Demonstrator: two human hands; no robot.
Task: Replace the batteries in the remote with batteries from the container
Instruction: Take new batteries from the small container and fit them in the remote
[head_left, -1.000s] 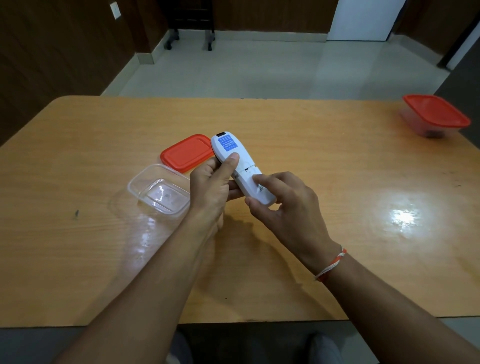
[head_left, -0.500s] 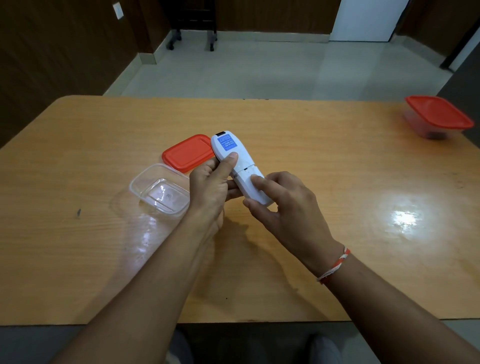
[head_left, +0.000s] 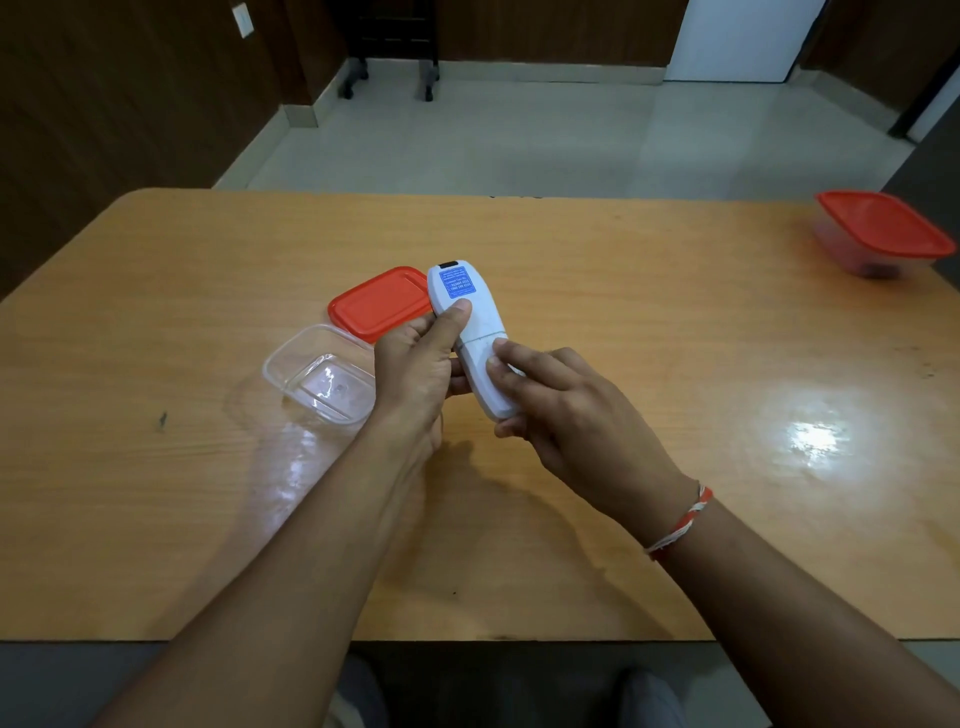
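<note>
Both hands hold the remote (head_left: 470, 332) above the counter (head_left: 675, 332) middle, left hand (head_left: 415, 374) gripping its body while my right hand (head_left: 561, 410) has slid the battery cover shut, so the swap looks finished.

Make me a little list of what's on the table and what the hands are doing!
left hand: grips the remote, thumb on its back
right hand: holds the remote's near end, thumb on the cover
remote: white, back up, blue sticker
clear box: open, looks empty
red lid: flat, beside the box
far box: red lid on
table: wooden
</note>
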